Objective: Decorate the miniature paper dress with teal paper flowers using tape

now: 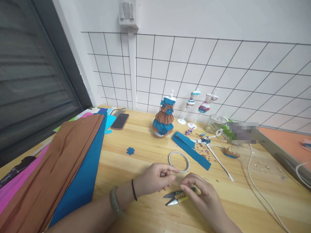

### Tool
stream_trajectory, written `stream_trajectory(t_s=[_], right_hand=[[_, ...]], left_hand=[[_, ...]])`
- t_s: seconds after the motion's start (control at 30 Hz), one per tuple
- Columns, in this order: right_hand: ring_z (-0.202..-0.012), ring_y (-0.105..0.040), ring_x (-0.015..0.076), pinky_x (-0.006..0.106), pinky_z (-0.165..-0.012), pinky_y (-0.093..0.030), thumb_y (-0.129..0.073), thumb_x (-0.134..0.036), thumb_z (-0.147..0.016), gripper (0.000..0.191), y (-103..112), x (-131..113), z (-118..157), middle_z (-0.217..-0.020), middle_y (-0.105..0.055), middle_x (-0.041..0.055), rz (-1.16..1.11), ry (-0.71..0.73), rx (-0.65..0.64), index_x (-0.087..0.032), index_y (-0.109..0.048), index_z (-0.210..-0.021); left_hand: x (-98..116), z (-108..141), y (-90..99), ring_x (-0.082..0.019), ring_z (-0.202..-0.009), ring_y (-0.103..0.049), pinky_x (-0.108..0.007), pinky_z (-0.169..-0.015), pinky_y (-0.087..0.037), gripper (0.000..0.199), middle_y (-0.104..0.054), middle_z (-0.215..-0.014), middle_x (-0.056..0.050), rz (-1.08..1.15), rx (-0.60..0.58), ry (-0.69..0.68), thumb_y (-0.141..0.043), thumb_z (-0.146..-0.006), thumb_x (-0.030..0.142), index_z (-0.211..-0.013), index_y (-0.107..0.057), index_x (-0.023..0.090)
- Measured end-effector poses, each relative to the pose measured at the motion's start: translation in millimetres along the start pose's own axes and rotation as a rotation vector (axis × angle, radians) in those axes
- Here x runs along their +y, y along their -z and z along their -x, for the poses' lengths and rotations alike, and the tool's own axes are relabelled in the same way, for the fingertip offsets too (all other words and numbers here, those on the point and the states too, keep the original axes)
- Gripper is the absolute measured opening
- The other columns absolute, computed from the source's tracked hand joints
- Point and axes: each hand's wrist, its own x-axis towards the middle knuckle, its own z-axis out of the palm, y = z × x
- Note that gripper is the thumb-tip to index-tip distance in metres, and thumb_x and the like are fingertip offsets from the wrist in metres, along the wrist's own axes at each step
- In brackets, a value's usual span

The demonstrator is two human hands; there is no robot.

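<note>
My left hand (159, 176) hovers over the table, its index finger stretched out and apart from the thumb, the other fingers loosely bent. Nothing shows in it. Close by on the right, my right hand (202, 191) pinches thumb and forefinger together; whatever is between them is too small to make out. Under that hand lies a pair of thread snips (178, 196), blades apart and pointing left. A roll of white tape (171, 163) rests flat just beyond my left fingertips. Behind it is a folded strip of blue crepe paper (191, 152). A blue paper flower (130, 151) lies off to the left.
A small dress form (165, 116) in blue and brown paper stands at the back, near two slimmer forms (190, 103) and a glass jar (215, 123). Paper scraps (205, 150) and a white cable (257, 186) lie right. Brown paper sheets (55, 161) and a phone (120, 121) occupy the left.
</note>
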Motion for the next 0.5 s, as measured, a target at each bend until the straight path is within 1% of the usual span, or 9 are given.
stream_trajectory(t_s=[0.13,0.27,0.37,0.5], right_hand=[[-0.049,-0.058,0.0122,0.019,-0.047,-0.048,-0.058,-0.031,-0.082,0.019,-1.6,2.0,1.1,-0.056,-0.06,-0.0005,-0.025,-0.013,0.005,-0.02,-0.056,-0.066],[-0.049,-0.058,0.0133,0.02,-0.047,-0.048,-0.062,-0.026,-0.078,0.015,-2.9,3.8,1.7,-0.058,-0.059,-0.0011,-0.034,-0.032,-0.002,-0.021,-0.054,-0.066],[-0.053,-0.059,0.0144,0.022,-0.05,-0.048,-0.058,-0.021,-0.08,0.012,-3.7,4.0,1.4,-0.061,-0.058,-0.0009,-0.049,-0.026,-0.004,-0.023,-0.052,-0.069],[-0.061,-0.061,0.0158,0.023,-0.058,-0.049,-0.051,-0.016,-0.083,0.011,-3.6,3.9,0.2,-0.069,-0.061,0.001,-0.057,-0.02,-0.021,-0.025,-0.055,-0.078]], left_hand=[[1.3,-0.1,0.0,-0.004,-0.041,-0.041,-0.015,-0.04,-0.035,0.034,-0.046,-0.053,0.006,0.003,0.012,-0.007,-0.054,-0.076,0.028,-0.105,-0.06,0.01],[2.2,0.2,-0.1,-0.005,-0.042,-0.042,-0.016,-0.04,-0.034,0.034,-0.046,-0.052,0.006,0.005,0.015,-0.003,-0.052,-0.076,0.028,-0.104,-0.061,0.011],[3.5,1.6,-0.6,-0.005,-0.042,-0.042,-0.017,-0.041,-0.035,0.03,-0.048,-0.052,0.005,0.006,0.026,0.002,-0.051,-0.077,0.028,-0.098,-0.063,0.011],[5.6,4.1,0.0,-0.005,-0.043,-0.041,-0.018,-0.042,-0.035,0.024,-0.049,-0.053,0.004,0.005,0.017,0.012,-0.052,-0.076,0.03,-0.086,-0.064,0.01]])
